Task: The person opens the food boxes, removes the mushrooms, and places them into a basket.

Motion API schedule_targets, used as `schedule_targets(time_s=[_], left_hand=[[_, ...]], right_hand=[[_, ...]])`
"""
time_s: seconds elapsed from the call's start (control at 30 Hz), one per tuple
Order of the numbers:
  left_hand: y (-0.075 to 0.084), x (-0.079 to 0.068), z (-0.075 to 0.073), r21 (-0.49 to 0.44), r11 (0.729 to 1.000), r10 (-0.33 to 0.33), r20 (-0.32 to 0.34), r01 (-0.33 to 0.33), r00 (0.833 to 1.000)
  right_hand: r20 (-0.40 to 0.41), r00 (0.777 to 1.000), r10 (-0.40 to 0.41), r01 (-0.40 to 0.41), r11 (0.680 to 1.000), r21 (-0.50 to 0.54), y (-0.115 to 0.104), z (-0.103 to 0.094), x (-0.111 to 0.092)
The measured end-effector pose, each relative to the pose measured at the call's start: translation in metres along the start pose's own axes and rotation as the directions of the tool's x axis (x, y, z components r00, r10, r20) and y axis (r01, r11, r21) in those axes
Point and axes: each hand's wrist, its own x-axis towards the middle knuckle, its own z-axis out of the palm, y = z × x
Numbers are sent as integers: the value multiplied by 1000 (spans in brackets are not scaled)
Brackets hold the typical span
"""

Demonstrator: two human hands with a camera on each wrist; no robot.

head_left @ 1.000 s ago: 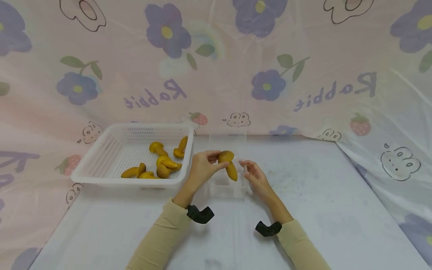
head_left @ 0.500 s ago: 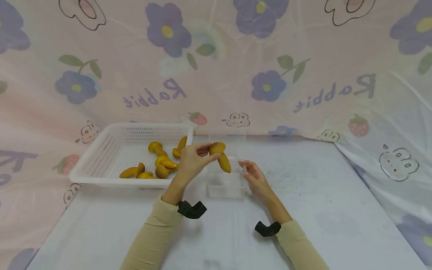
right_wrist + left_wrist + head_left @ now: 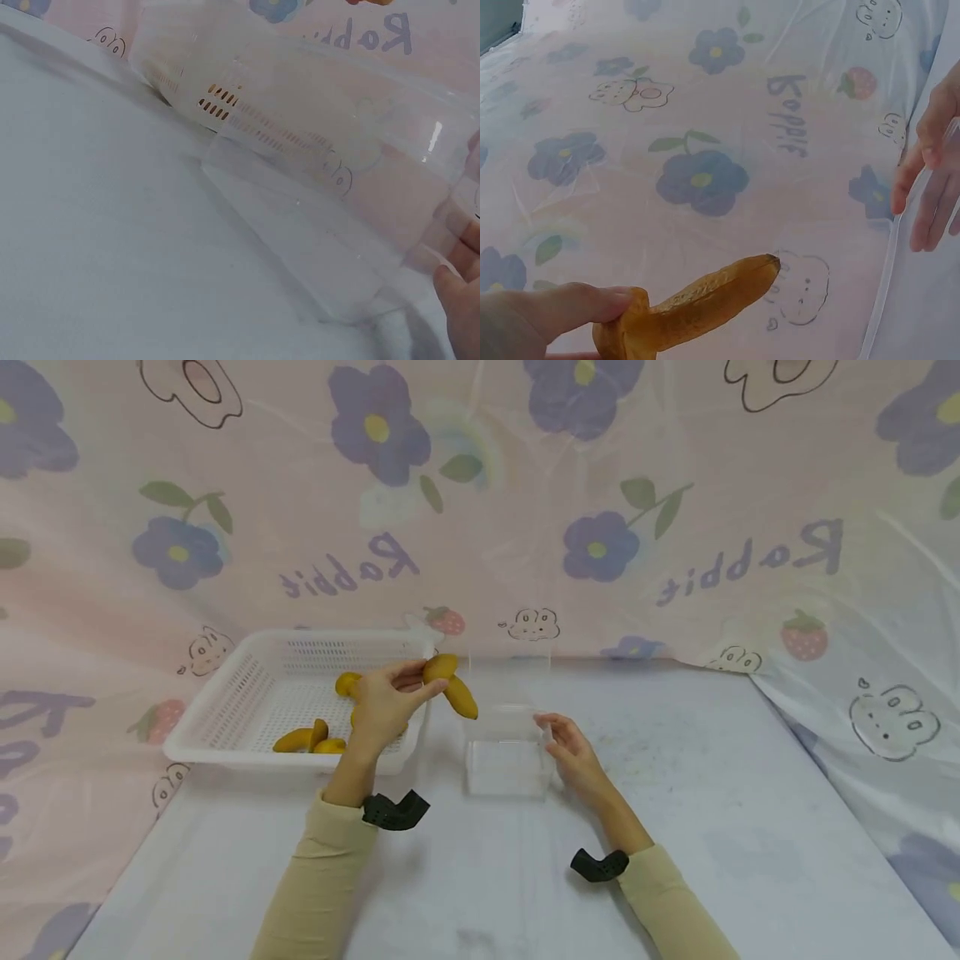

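My left hand (image 3: 384, 706) pinches a yellow-brown mushroom (image 3: 461, 697) by its cap, above the right rim of the white basket. In the left wrist view the mushroom's stem (image 3: 716, 298) points up and right, with my thumb on the cap. A clear plastic box (image 3: 506, 768) stands on the table, its clear lid (image 3: 510, 681) raised at the back. My right hand (image 3: 575, 758) holds the box's right wall; in the right wrist view, its fingers (image 3: 442, 289) lie at the box's end. Inside, the box shows no mushroom.
The white perforated basket (image 3: 217, 693) stands at the left with several mushrooms (image 3: 296, 741) in it, some hidden behind my left hand. A patterned curtain (image 3: 487, 527) hangs behind the white table (image 3: 675, 777).
My left hand has moved left and up with the mushroom, from over the clear box to the basket's right rim. The right hand has stayed at the box.
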Motion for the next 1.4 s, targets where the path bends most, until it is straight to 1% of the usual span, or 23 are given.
schedule_targets(time_s=[0.07,0.17,0.3,0.4,0.57,0.7,0.8,0.93,1.03,1.1,1.2,1.27,1.4], left_hand=[[-2,0,-9,-4,1000,-25,-10,25,1000],[-5,1,-25,22,999,-30,-45,31,999],[-10,4,-47,105,994,-29,-107,41,994],[-14,5,-62,148,986,-49,-140,70,989],[-22,8,-81,196,976,-66,-164,98,984],[-28,10,-92,229,965,-83,-191,126,978],[-33,10,-99,226,961,-115,-205,161,972],[-43,10,-109,231,952,-146,-225,199,963],[-52,12,-120,235,945,-173,-236,229,956],[-59,14,-127,231,941,-198,-222,249,955],[-66,17,-135,201,936,-248,-207,289,946],[-69,19,-139,183,935,-267,-196,302,944],[-72,26,-146,158,931,-297,-196,329,935]], right_hand=[[7,1000,-5,5,1000,2,1,0,0],[13,1000,-12,12,1000,5,2,0,1],[9,1000,-24,24,999,22,1,1,1],[3,999,-32,31,999,37,0,1,0],[-1,1000,-28,28,999,42,-1,1,1],[0,1000,-20,20,999,36,-2,2,2],[-6,1000,-8,9,999,31,-2,2,1],[-2,1000,-25,25,999,30,1,1,0],[0,1000,-23,23,1000,-6,4,0,-1],[-7,1000,7,-8,999,-32,5,0,-4],[-10,1000,27,-28,999,-46,5,0,-7],[-8,1000,25,-26,999,-35,4,1,-6],[-2,1000,-6,6,1000,-12,0,0,-3]])
